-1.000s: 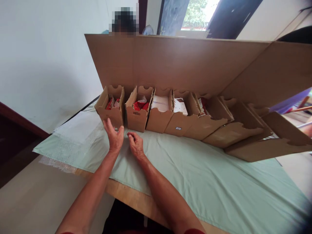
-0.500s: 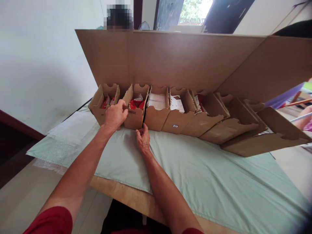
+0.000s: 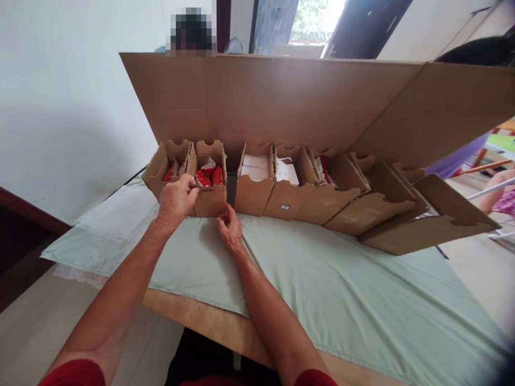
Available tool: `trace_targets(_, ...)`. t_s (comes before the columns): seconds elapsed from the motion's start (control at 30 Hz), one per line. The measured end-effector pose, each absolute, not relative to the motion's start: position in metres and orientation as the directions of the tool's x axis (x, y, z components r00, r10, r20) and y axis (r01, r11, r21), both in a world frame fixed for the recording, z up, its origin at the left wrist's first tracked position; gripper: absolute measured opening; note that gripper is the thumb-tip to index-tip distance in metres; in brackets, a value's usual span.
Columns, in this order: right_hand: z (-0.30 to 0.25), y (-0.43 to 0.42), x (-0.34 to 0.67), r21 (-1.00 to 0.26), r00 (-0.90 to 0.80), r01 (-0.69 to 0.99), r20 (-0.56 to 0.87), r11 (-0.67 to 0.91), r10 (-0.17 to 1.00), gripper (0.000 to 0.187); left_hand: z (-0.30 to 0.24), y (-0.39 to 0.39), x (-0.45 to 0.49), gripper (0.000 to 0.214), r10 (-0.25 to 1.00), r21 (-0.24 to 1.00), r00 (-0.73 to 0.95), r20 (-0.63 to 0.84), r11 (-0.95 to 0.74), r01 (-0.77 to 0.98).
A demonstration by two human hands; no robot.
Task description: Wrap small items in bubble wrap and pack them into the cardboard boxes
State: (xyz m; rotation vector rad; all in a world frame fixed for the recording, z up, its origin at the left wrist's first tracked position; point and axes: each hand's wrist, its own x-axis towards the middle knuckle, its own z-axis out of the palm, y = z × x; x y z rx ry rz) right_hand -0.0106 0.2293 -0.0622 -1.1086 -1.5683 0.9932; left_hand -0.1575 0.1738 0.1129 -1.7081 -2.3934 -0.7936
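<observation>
A cardboard bin (image 3: pixel 211 201) with red packets (image 3: pixel 209 174) inside stands second from the left in a row of open-topped bins. At its front upper rim, the fingers of my left hand (image 3: pixel 177 199) are closed on the cardboard. My right hand (image 3: pixel 230 228) is low at the same bin's front right corner, its fingers curled against the edge. Close on its left is another bin (image 3: pixel 151 179), also with red packets. To its right is a gap, then a bin with white contents (image 3: pixel 251 199).
More cardboard bins (image 3: pixel 341 214) lean to the right along the row. A tall cardboard panel (image 3: pixel 281 96) rises behind them. Green cloth (image 3: pixel 314 279) covers the table, with bubble wrap (image 3: pixel 104 220) at the left. A person (image 3: pixel 193 32) is behind the panel.
The second bin has slid left with both my hands, up against the leftmost bin. A gap has opened between it and the bin with white contents.
</observation>
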Motion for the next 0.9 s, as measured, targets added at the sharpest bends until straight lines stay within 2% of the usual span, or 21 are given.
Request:
trace_targets(0.17, -0.06, 0.227, -0.012, -0.966, 0.015, 0.103, 0.242, 0.239, 0.97, 0.037, 0.112, 0.168, -0.151, 0.026, 0.827, 0.39, -0.402, 0.393, 0.246, 0.887)
trace_targets(0.27, -0.056, 0.23, 0.004, -0.966, 0.123, 0.072, 0.254, 0.247, 0.959, 0.03, 0.108, 0.161, -0.128, 0.036, 0.812, 0.404, -0.352, 0.466, 0.159, 0.901)
trace_targets(0.4, -0.055, 0.236, 0.041, -0.969, 0.277, 0.049, 0.248, 0.244, 0.928, 0.039, 0.106, 0.167, -0.084, 0.044, 0.907, 0.401, -0.124, 0.402, -0.052, 0.915)
trace_targets(0.5, -0.059, 0.241, 0.062, -0.971, 0.328, 0.044, 0.235, 0.234, 0.915, 0.052, 0.109, 0.187, -0.06, 0.062, 0.946, 0.372, -0.056, 0.32, -0.071, 0.925)
trace_targets(0.57, -0.064, 0.244, 0.069, -0.975, 0.308, 0.054, 0.222, 0.216, 0.925, 0.059, 0.113, 0.201, -0.051, 0.068, 0.957, 0.335, -0.058, 0.285, -0.043, 0.941)
trace_targets(0.67, -0.071, 0.247, 0.071, -0.978, 0.26, 0.073, 0.207, 0.194, 0.943, 0.063, 0.118, 0.219, -0.046, 0.061, 0.958, 0.287, -0.089, 0.274, 0.007, 0.958)
trace_targets(0.83, -0.076, 0.252, 0.068, -0.977, 0.213, 0.102, 0.207, 0.189, 0.955, 0.068, 0.127, 0.231, -0.044, 0.03, 0.949, 0.288, -0.154, 0.275, 0.072, 0.955)
trace_targets(0.9, -0.076, 0.251, 0.068, -0.975, 0.18, 0.125, 0.206, 0.186, 0.962, 0.07, 0.129, 0.23, -0.044, 0.025, 0.95, 0.271, -0.169, 0.264, 0.095, 0.958)
